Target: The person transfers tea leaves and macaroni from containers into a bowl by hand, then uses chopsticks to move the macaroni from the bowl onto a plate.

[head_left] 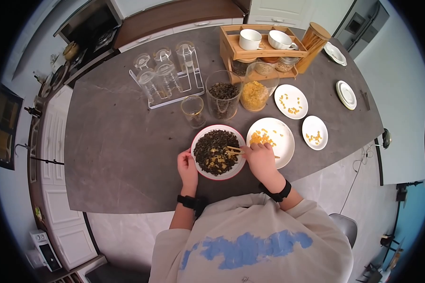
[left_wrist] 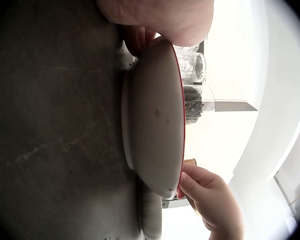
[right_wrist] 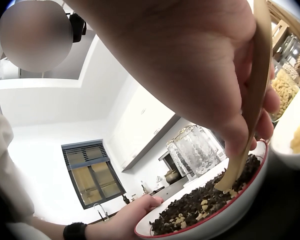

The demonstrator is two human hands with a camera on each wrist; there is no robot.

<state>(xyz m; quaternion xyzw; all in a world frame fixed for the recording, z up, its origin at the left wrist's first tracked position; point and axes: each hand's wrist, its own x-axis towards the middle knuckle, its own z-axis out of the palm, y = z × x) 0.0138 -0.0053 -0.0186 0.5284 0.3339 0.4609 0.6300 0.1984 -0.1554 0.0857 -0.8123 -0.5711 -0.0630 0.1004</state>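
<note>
A white red-rimmed bowl [head_left: 218, 175] holds dark, dried leaf-like bits [head_left: 208, 146] mixed with small yellow pieces [head_left: 218, 162]. At its left side, my left hand [head_left: 188, 170] grips the edge, fingers at the wall and rim. My right hand [head_left: 261, 162] holds wooden tongs [right_wrist: 257, 80] over the bowl's right rim. Their tips reach down into the dark bits, near some yellow pieces in the right wrist view. Right beside the bowl, partly under my right forearm, a white plate [head_left: 284, 141] bears more yellow pieces [head_left: 263, 137].
Two smaller plates [head_left: 295, 94] [head_left: 315, 123] carry scattered yellow pieces. Behind the bowl stand a glass [head_left: 192, 113], a jar of dark bits [head_left: 223, 101] and a jar of yellow pasta [head_left: 255, 96]. Farther back are a glass rack [head_left: 193, 87] and a wooden shelf [head_left: 264, 47] with cups.
</note>
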